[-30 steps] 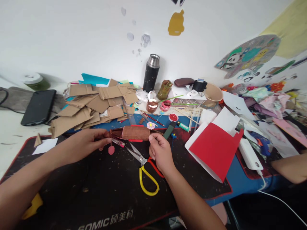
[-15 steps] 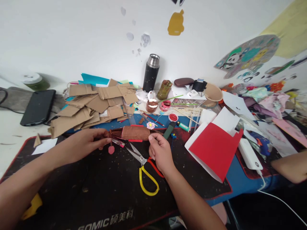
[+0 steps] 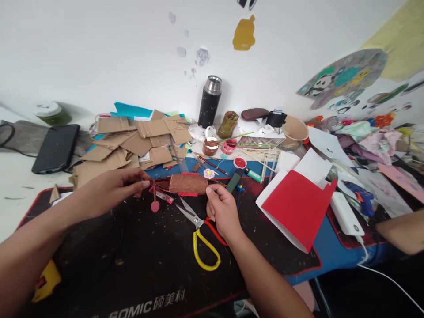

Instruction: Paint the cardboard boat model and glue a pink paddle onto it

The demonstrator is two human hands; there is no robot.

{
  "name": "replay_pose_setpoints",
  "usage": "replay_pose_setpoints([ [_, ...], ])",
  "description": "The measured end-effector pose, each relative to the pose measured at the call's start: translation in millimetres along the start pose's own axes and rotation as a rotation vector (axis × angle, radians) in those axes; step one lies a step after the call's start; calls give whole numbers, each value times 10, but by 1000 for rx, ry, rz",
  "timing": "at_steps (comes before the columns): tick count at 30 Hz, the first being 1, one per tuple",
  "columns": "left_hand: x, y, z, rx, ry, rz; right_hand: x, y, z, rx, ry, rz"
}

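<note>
A brown model boat (image 3: 188, 183) with a curved canopy lies on the black desk mat, with a pink flower (image 3: 209, 173) behind its right side. A small oar-like stick with a reddish flat end (image 3: 155, 206) hangs from the boat's left tip. My left hand (image 3: 130, 185) is just left of that tip, thumb and fingers slightly apart, with nothing visible between them. My right hand (image 3: 222, 210) pinches the boat's near right side, thumb on top. Scissors (image 3: 197, 225) with yellow and red handles lie spread in front, beside a pink-ended cutter (image 3: 164, 195).
Cut cardboard (image 3: 132, 141) is heaped at the back left near a phone (image 3: 56, 148). Behind the boat stand a black thermos (image 3: 210, 102) and paint jars (image 3: 210, 146). Red card (image 3: 298, 207) lies right. Another person's arm (image 3: 400, 229) shows at the right edge.
My left hand has let go of the boat's left tip and drawn back slightly left and up. My right hand keeps its pinch. The view has shifted slightly.
</note>
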State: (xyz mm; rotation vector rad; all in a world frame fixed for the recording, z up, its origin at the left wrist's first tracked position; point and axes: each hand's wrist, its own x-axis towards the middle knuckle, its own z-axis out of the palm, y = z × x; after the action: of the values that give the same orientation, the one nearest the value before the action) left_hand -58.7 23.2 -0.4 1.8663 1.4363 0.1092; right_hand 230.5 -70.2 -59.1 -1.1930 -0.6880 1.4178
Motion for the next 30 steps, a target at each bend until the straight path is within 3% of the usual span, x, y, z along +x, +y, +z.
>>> replay_pose_setpoints([
  [16,85,173,32,4,27,5,-2,7,-10,-2,-4,0],
  [30,66,166,65,2,50,-14,-6,-2,-5,2,-11,12],
])
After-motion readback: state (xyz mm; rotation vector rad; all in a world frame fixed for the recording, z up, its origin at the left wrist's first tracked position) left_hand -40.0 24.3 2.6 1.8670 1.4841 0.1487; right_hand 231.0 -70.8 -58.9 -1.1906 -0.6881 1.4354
